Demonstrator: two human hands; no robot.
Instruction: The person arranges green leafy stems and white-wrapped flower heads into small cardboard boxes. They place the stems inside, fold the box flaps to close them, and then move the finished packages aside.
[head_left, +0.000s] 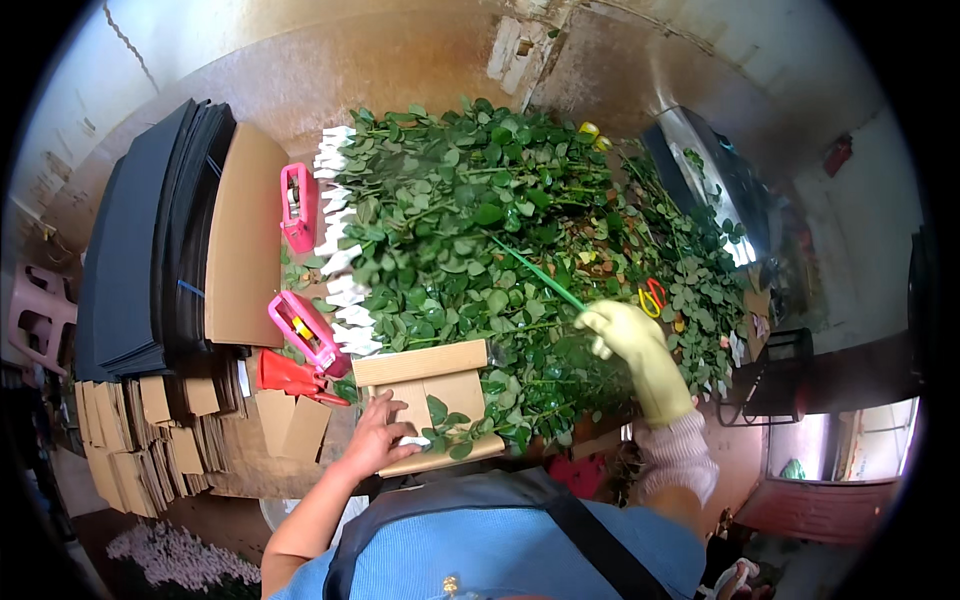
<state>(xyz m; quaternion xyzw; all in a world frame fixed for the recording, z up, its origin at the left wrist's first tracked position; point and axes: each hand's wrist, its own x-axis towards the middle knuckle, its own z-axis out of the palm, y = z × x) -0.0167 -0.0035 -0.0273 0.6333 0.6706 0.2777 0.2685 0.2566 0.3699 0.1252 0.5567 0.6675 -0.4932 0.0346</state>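
Note:
My bare left hand lies over a folded piece of corrugated cardboard. Between its thumb and fingers is the white-wrapped end of a leafy rose-like stem. On my right hand is a pale yellow rubber glove, closed around one end of a thin bright green rod or stem. The rod points up and left over a broad heap of leafy cut stems. White-wrapped ends line the heap's left side; the flowers inside are hidden.
Two pink tape dispensers and a red object sit left of the heap. Dark boards stand upright beyond a cardboard sheet, with cardboard pieces stacked nearer. Scissors with red-and-yellow handles lie among leaves at right.

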